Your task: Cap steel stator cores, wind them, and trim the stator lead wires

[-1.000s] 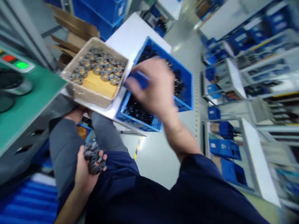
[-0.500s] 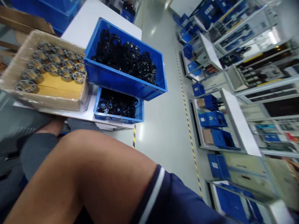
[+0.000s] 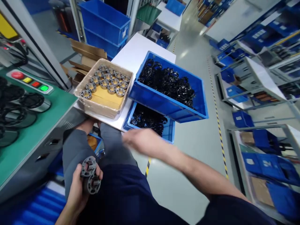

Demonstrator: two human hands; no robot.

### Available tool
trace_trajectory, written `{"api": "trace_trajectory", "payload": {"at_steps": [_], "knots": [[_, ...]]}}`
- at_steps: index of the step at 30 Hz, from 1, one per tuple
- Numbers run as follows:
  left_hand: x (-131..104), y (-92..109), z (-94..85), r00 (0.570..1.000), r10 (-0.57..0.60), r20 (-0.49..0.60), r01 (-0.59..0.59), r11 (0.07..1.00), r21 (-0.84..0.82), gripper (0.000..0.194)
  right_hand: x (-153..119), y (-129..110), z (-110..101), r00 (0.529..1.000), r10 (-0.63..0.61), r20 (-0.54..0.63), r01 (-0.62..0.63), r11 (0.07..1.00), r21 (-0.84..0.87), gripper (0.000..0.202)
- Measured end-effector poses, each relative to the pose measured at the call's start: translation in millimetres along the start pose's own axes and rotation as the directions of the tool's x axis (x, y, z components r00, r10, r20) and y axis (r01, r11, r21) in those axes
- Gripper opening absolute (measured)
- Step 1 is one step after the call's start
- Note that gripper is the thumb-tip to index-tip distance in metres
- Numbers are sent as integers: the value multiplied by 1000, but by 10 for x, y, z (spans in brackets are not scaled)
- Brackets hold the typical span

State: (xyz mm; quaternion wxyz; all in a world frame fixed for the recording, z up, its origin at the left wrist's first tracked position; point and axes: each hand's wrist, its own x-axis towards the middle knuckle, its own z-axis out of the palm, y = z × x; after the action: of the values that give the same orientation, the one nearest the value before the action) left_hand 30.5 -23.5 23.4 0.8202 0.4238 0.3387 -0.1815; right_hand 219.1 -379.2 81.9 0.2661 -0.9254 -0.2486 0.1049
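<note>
My left hand is closed around two stator cores, grey slotted metal rings held side by side over my lap. My right hand is smeared by motion in front of the lower blue bin, and its fingers cannot be made out. Black ring-shaped parts fill that bin. Above it, a larger blue bin holds a heap of similar black parts. To its left stands a plastic-wrapped cardboard box with rows of stator cores on a yellow sheet.
A green bench on the left carries larger dark-topped metal cylinders and a button panel. The white table bears the box and bins. Stacked blue bins stand behind. Shelving with blue bins lines the right.
The view has shifted, showing more of the bench on the left. My bent arm, large in front before, now reaches out over the lower bin. My left hand with the stator cores has come into view.
</note>
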Motion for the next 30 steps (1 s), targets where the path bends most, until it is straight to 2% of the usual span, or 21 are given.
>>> {"api": "trace_trajectory", "payload": {"at_steps": [2, 4, 6, 8, 11, 15, 17, 21, 26, 28, 30], "knots": [[-51, 62, -13, 1000, 4, -6, -5, 999, -50, 41, -8, 315, -27, 972, 188, 143, -164, 973, -165, 36], [-74, 123, 7, 1000, -2, -8, 1, 992, -128, 44, -53, 645, -47, 900, 363, 241, -278, 905, -323, 32], [-82, 175, 46, 999, 32, -6, -33, 985, -168, 51, -121, 923, -19, 837, 455, 304, -314, 855, -413, 35], [-87, 222, 87, 998, 58, 11, -55, 982, -181, 61, -192, 1113, 46, 805, 489, 335, -315, 831, -458, 41], [-95, 287, 123, 997, 77, 30, -70, 980, -188, 72, -270, 1251, 118, 802, 492, 338, -301, 823, -482, 43], [-86, 321, 97, 984, 170, 50, -159, 972, -174, 69, -310, 1293, 138, 825, 445, 348, -270, 851, -450, 29], [-70, 310, 79, 980, 187, 65, -175, 972, -158, 68, -312, 1293, 153, 845, 413, 339, -260, 872, -414, 36], [-55, 271, 98, 973, 225, 43, -219, 968, -122, 64, -294, 1337, 139, 890, 389, 236, -289, 884, -368, 45], [-93, 248, 153, 939, 340, 40, -339, 940, -41, 64, -231, 1417, 4, 938, 342, -46, -341, 895, -287, 24], [-111, 256, 173, 927, 369, 71, -368, 930, -18, 61, -188, 1361, -27, 940, 304, -157, -335, 913, -234, 24], [-133, 274, 198, 912, 395, 112, -399, 917, 11, 60, -144, 1212, -35, 935, 260, -243, -306, 935, -178, 15]]}}
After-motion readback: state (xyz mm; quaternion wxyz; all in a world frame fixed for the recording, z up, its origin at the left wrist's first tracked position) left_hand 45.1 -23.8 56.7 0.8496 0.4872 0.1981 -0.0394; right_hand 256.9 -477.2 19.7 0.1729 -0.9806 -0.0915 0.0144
